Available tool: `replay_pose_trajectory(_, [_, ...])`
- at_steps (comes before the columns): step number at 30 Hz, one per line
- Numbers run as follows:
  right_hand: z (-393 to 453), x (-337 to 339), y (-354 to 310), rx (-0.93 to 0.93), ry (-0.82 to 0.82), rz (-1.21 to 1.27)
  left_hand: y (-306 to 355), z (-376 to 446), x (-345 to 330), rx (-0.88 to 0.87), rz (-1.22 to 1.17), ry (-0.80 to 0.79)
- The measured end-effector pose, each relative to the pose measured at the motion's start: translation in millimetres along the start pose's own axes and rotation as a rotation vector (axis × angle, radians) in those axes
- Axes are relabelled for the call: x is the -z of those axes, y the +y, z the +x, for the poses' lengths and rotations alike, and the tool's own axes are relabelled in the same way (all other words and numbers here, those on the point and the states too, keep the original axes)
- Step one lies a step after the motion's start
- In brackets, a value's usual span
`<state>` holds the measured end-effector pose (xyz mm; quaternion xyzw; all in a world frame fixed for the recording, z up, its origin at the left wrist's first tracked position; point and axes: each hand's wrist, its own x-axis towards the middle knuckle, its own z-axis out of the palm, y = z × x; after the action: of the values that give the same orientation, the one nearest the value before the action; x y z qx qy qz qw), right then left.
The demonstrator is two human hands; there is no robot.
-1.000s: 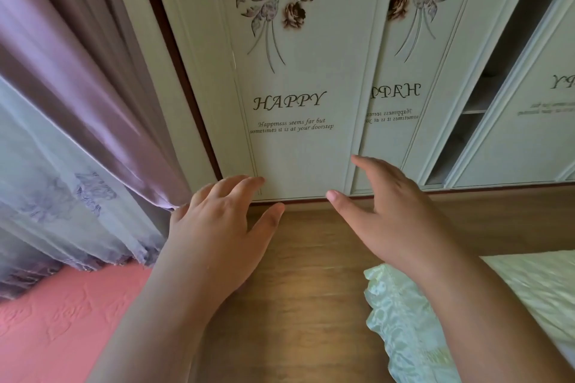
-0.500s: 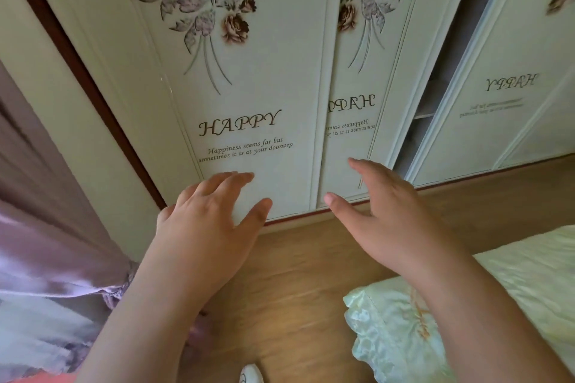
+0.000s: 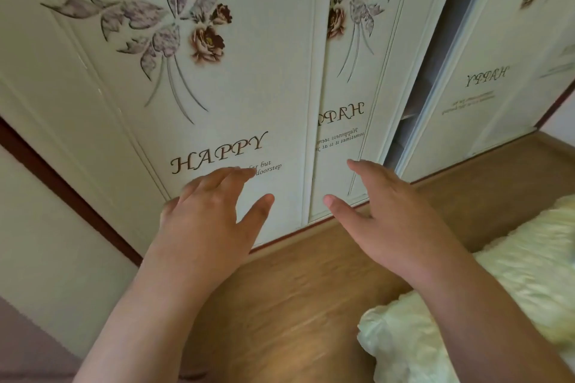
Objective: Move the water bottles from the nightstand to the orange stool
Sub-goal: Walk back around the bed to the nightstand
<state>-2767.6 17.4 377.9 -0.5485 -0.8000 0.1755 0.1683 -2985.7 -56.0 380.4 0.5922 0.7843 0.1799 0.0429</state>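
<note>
No water bottle, nightstand or orange stool is in view. My left hand (image 3: 208,221) is stretched out in front of me with relaxed, spread fingers and holds nothing. My right hand (image 3: 389,218) is held out beside it, fingers straight and thumb apart, also holding nothing. Both hands hover in the air in front of the white wardrobe doors (image 3: 242,78), above the wooden floor (image 3: 295,305).
The wardrobe has flower prints and the word HAPPY; one sliding door stands ajar with a dark gap (image 3: 435,78). A pale green ruffled bedspread (image 3: 513,274) fills the lower right. A cream wall (image 3: 46,242) with a dark red frame strip is at left.
The view has swung right: the purple curtain and pink floor at left have left the frame, and the wardrobe looks closer. Both hands keep the same open pose, slightly raised.
</note>
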Motion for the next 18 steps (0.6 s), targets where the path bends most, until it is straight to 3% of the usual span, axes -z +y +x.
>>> replay_pose_trajectory(7, [64.3, -5.9, 31.1, -0.093, 0.02, 0.043, 9.9, 73.4, -26.1, -0.07, -0.007, -0.079])
replay_pose_trajectory(18, [200.8, 27.3, 108.6, -0.1, 0.04, 0.134, 83.1, 204.1, -52.4, -0.086, 0.074, -0.05])
